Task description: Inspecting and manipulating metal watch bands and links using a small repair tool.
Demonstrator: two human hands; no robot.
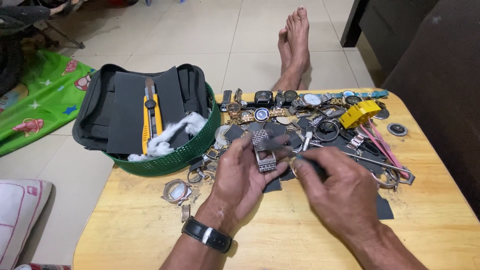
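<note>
- The table [150,235] was yellow wood, and both arms came up from the near edge.
- A black watch [207,234] sat on the left wrist.
- The left hand [240,177] was palm up with its fingers curled under a silver strap [264,152], holding it just above the table.
- The strap was metal, made of small links, and lay across the left fingers [250,142].
- The right hand [335,187] was clenched around a thin dark tool [312,167], and its tip was just beside the strap.
- A dark flat sheet [384,207] lay on the table under the right hand.
- A pink watch case [176,191] lay on the table to the left of the left hand, with a small metal piece near it.
- Past the hands was a big pile of watch parts [300,125], with rings, straps and dark bits all mixed up.
- A yellow block [359,114] sat on the right side of the pile.
- Pink tweezers [385,150] lay near the block.
- A row of watches [280,99] lay along the far edge of the table.
- A green basket [185,152] stood at the left of the table, holding a black bag [100,105].
- A yellow knife [151,120] lay on a dark sheet in the bag, and white cotton [172,134] was beside it.
- Far away, 2 bare feet [294,42] rested on the tiled floor [200,35].
</note>
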